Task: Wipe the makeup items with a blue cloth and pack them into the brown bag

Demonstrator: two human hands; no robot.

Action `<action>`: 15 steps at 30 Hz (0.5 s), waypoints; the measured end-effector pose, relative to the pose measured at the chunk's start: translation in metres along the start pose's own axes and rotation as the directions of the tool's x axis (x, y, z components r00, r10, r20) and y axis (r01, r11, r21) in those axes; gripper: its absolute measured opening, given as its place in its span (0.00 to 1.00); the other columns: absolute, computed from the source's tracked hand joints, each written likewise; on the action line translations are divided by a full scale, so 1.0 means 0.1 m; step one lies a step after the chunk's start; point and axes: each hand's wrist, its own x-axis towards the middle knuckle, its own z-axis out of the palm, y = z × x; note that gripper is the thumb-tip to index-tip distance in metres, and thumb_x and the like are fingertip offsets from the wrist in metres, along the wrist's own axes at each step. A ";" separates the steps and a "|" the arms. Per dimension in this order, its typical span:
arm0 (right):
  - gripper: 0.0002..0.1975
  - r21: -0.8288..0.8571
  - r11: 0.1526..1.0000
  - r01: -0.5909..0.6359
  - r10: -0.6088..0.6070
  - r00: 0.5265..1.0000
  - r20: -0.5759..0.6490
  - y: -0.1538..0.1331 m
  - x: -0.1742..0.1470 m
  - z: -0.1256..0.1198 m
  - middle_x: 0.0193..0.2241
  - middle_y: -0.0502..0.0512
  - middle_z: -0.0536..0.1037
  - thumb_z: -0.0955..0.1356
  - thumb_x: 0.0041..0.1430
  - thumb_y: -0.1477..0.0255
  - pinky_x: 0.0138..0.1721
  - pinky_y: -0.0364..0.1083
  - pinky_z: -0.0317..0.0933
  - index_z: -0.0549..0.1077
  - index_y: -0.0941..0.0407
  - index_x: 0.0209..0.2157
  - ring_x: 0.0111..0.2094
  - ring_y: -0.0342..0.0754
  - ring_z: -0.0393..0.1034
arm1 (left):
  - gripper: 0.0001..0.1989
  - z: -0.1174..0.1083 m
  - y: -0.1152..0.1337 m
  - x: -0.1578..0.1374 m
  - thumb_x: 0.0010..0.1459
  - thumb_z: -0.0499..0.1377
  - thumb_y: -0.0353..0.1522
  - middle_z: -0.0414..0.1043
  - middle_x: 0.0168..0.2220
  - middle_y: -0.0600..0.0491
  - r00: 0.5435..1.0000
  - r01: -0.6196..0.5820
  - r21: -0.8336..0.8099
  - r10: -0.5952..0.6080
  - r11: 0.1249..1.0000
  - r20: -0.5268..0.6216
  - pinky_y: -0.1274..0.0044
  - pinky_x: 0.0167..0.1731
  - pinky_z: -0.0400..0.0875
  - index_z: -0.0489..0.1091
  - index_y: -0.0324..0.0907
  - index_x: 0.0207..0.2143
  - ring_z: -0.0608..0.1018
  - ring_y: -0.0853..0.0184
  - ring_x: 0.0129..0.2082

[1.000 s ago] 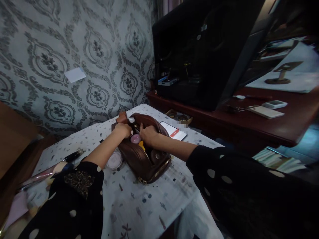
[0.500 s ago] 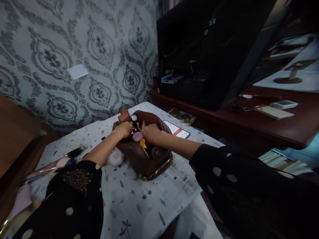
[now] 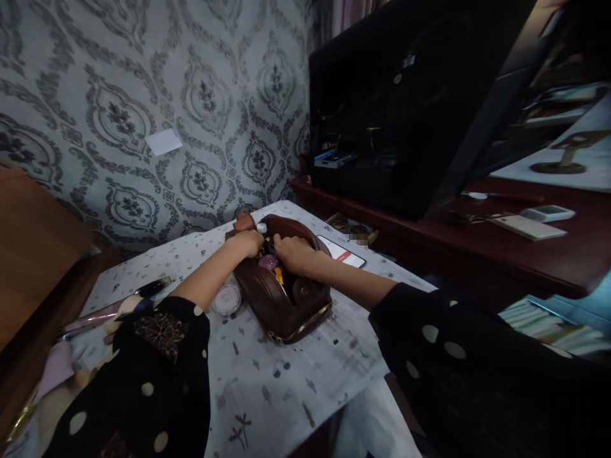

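A brown leather bag (image 3: 260, 289) lies unzipped on the table, its gold zip spread wide. Inside it show a pinkish round item (image 3: 268, 262), a yellow item (image 3: 279, 275) and a white cap (image 3: 261, 228). My left hand (image 3: 245, 243) reaches into the opening from the left, fingers curled in and their tips hidden. Close by, my right hand (image 3: 294, 256) is inside from the right with its fingers bent together. A small dark thing shows between the two hands; what either one grips cannot be made out. A round clear container (image 3: 226, 299) stands beside the bag.
A phone with a lit screen (image 3: 342, 252) lies behind the bag on the patterned tablecloth (image 3: 267, 407). A dark tube (image 3: 153, 287) and other items are at the left. The black television (image 3: 410, 108) stands on a dark red cabinet (image 3: 554, 254) at the right.
The view has shifted slightly, so everything sits a little farther right. Both hands stay in the bag; my right fingers have curled in more, nearer my left hand.
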 end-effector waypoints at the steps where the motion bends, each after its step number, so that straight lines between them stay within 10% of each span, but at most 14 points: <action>1: 0.22 0.015 1.000 0.001 -0.001 1.000 -0.003 0.01 0.01 0.00 0.51 0.78 0.76 0.61 0.64 0.81 0.51 0.51 0.69 0.65 0.69 0.59 0.54 0.60 0.74 | 0.22 -0.03 0.01 -0.03 0.49 0.68 0.32 0.78 0.48 0.40 1.000 -0.004 0.017 0.004 1.000 0.006 0.75 0.50 0.72 0.75 0.40 0.48 0.79 0.54 0.52; 15: 0.16 0.063 0.998 0.017 -0.019 0.999 0.038 0.06 0.16 0.10 0.48 0.75 0.79 0.63 0.64 0.81 0.49 0.48 0.69 0.77 0.67 0.50 0.52 0.60 0.76 | 0.25 0.13 0.22 -0.21 0.63 0.56 0.32 0.74 0.54 0.34 0.997 -0.063 0.032 0.062 0.998 0.037 0.70 0.48 0.74 0.60 0.34 0.61 0.77 0.53 0.55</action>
